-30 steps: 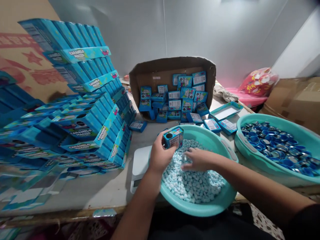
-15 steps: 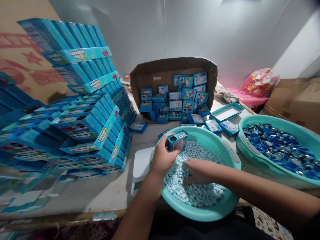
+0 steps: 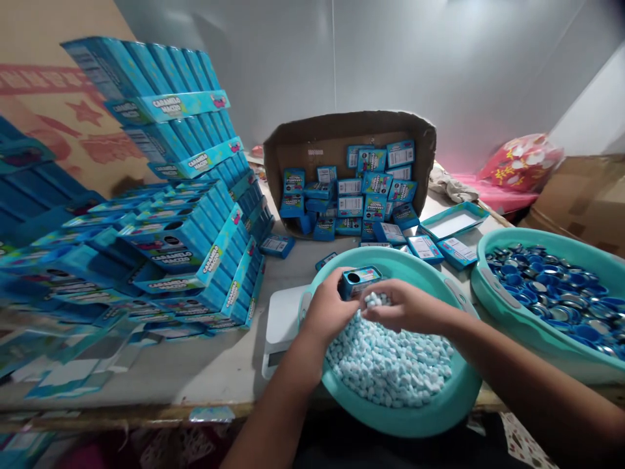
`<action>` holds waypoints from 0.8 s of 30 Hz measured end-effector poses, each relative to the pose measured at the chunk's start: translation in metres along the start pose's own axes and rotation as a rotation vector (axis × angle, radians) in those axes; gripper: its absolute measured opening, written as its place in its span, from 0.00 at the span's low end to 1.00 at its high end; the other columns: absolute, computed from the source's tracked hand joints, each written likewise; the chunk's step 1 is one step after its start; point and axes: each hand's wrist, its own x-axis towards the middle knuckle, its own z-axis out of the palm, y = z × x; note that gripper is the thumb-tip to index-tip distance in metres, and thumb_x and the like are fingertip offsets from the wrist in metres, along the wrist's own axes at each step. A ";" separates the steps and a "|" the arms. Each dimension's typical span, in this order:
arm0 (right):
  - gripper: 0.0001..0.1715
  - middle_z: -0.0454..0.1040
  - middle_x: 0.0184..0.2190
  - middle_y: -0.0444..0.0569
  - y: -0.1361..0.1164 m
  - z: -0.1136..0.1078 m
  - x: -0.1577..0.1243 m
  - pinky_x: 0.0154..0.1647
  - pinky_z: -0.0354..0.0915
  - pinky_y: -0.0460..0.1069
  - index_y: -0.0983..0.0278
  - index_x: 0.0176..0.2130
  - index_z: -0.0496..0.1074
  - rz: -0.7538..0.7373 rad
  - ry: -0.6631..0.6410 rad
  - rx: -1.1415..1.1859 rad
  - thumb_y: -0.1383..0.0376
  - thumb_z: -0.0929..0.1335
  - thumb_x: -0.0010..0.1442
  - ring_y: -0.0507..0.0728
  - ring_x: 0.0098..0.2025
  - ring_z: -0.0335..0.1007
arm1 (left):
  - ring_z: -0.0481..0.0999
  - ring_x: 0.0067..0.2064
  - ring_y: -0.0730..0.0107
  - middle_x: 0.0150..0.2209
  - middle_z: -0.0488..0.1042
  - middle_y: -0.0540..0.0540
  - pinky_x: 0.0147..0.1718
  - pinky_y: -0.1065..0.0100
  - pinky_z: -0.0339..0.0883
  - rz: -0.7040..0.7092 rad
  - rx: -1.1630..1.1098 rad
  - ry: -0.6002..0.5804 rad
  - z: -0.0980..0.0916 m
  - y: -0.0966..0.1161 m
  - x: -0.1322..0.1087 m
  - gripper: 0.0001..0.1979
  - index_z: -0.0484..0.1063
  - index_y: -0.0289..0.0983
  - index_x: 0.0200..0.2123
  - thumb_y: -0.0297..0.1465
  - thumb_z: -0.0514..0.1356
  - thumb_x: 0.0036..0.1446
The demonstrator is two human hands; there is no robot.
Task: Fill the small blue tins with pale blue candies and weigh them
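One blue box [image 3: 361, 285], held above a basin [image 3: 400, 425] of pale candies [image 3: 390, 368].
The left hand [image 3: 328, 309] grips the box's end, hole [image 3: 352, 279] upward; the right hand [image 3: 413, 306] curls around candies beside it. The box should be light and stiff, best pinched at its sides; the candies seem hard, apt to slip.

The candy basin [image 3: 390, 423] is plain turquoise with grey handle insets; the candies [image 3: 390, 368] inside it mix pale aqua and white. Over the basin, the small box [image 3: 371, 274] is blue with a dark round hole. Right of the basin, the tub [image 3: 497, 311] is turquoise too, its caps [image 3: 541, 286] blue and silver. Left of the basin, the scale [image 3: 284, 314] is whitish; farther left, the stacked packs [image 3: 222, 257] are bright blue with white lettering and pink-and-green prints. Behind the basin, the carton [image 3: 295, 144] is brown. Beyond it to the right, the bag [image 3: 522, 161] is red, patterned white and yellow.
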 end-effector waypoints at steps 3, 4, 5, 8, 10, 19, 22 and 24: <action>0.12 0.59 0.16 0.36 -0.014 -0.002 0.010 0.17 0.49 0.43 0.63 0.33 0.70 -0.188 0.191 0.330 0.57 0.70 0.62 0.46 0.17 0.53 | 0.78 0.46 0.62 0.44 0.79 0.47 0.45 0.66 0.71 -0.012 0.029 -0.061 -0.002 0.005 -0.002 0.21 0.73 0.39 0.49 0.27 0.66 0.49; 0.12 0.59 0.17 0.36 -0.019 -0.002 0.015 0.17 0.47 0.43 0.63 0.31 0.69 -0.257 0.285 0.440 0.59 0.70 0.61 0.46 0.17 0.51 | 0.78 0.45 0.63 0.44 0.79 0.48 0.45 0.66 0.71 -0.019 0.035 -0.077 -0.002 0.006 -0.002 0.21 0.73 0.39 0.49 0.28 0.65 0.50; 0.12 0.59 0.18 0.36 -0.025 -0.002 0.022 0.16 0.46 0.43 0.63 0.30 0.68 -0.316 0.381 0.551 0.60 0.70 0.61 0.45 0.17 0.50 | 0.78 0.44 0.63 0.43 0.79 0.48 0.44 0.66 0.71 -0.026 0.037 -0.089 -0.002 0.007 -0.003 0.21 0.73 0.40 0.49 0.28 0.65 0.50; 0.11 0.59 0.20 0.37 -0.036 0.001 0.039 0.16 0.45 0.42 0.63 0.27 0.66 -0.424 0.564 0.800 0.64 0.71 0.58 0.44 0.18 0.49 | 0.78 0.45 0.63 0.44 0.79 0.48 0.44 0.66 0.71 -0.050 0.031 -0.116 -0.002 0.009 -0.004 0.23 0.73 0.40 0.50 0.27 0.66 0.49; 0.10 0.59 0.20 0.37 -0.037 0.003 0.047 0.15 0.46 0.42 0.63 0.27 0.66 -0.440 0.605 0.856 0.64 0.71 0.56 0.44 0.18 0.49 | 0.79 0.45 0.64 0.44 0.80 0.50 0.44 0.67 0.71 -0.062 0.017 -0.134 -0.001 0.009 -0.004 0.23 0.73 0.41 0.50 0.26 0.65 0.48; 0.10 0.60 0.20 0.37 -0.023 0.012 0.051 0.15 0.47 0.42 0.63 0.29 0.67 -0.361 0.627 0.877 0.63 0.71 0.56 0.45 0.16 0.52 | 0.78 0.44 0.64 0.43 0.80 0.51 0.44 0.66 0.69 0.045 0.175 -0.184 0.004 0.012 -0.008 0.21 0.75 0.44 0.49 0.29 0.67 0.49; 0.10 0.60 0.20 0.37 -0.023 0.013 0.051 0.15 0.47 0.42 0.63 0.29 0.67 -0.333 0.630 0.885 0.63 0.71 0.56 0.45 0.16 0.53 | 0.78 0.43 0.63 0.42 0.81 0.51 0.43 0.66 0.69 0.070 0.219 -0.182 0.004 0.012 -0.010 0.21 0.75 0.43 0.49 0.30 0.67 0.49; 0.10 0.60 0.19 0.37 -0.023 0.013 0.051 0.15 0.48 0.42 0.63 0.28 0.67 -0.325 0.631 0.894 0.63 0.71 0.55 0.46 0.17 0.54 | 0.78 0.42 0.63 0.42 0.81 0.50 0.42 0.66 0.69 0.072 0.231 -0.184 0.004 0.012 -0.011 0.21 0.75 0.43 0.49 0.29 0.67 0.49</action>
